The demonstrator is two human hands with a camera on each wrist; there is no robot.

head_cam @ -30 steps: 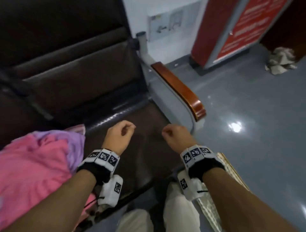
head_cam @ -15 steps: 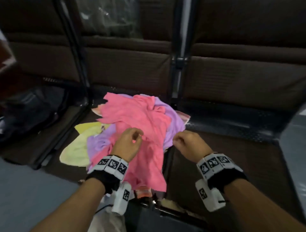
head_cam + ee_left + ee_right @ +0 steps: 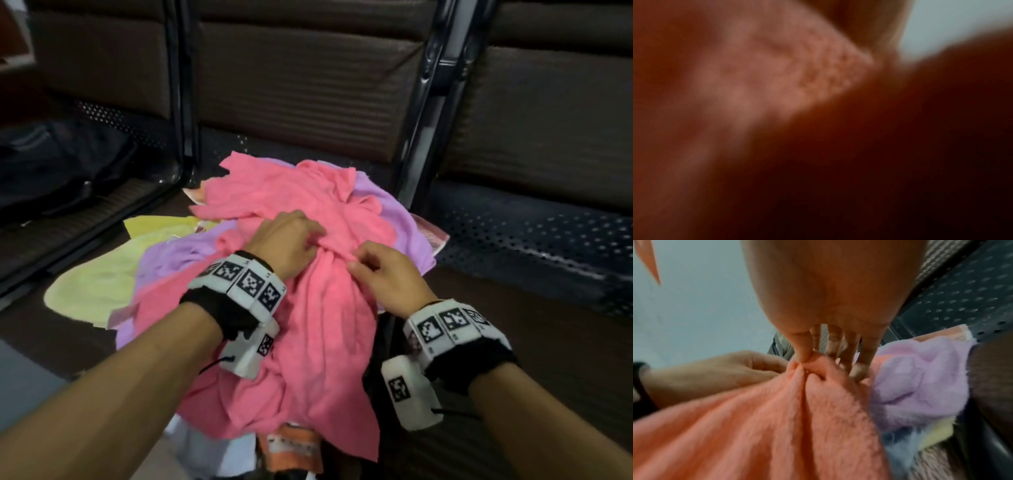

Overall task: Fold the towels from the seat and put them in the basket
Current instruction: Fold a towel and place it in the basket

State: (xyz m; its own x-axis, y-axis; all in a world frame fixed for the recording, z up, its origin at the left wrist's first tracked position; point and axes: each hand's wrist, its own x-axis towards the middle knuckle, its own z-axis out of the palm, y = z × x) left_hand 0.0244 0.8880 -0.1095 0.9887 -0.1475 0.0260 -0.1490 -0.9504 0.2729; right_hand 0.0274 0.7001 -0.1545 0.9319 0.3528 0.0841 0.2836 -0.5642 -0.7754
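A heap of towels lies on the dark seat (image 3: 513, 329). On top is a pink towel (image 3: 322, 335), with a purple towel (image 3: 400, 219) and a yellow towel (image 3: 96, 284) under it. My left hand (image 3: 291, 240) grips a bunched fold of the pink towel near the heap's middle. Right beside it, my right hand (image 3: 380, 270) pinches the same fold (image 3: 803, 368) between thumb and forefinger, its other fingers spread over the cloth. The purple towel (image 3: 920, 382) lies just right of that pinch. The left wrist view is a reddish blur. No basket is in view.
Padded seat backs (image 3: 301, 75) and metal posts (image 3: 424, 113) rise behind the heap. A dark bag (image 3: 58, 171) lies on the seat to the left. A perforated metal seat panel (image 3: 534, 233) runs at the right. Orange and white items (image 3: 294, 448) sit at the seat's front edge.
The view swung left from the armrest end of the seat to the towel heap. Both hands, held above with fingers curled, came down and took hold of the pink towel.
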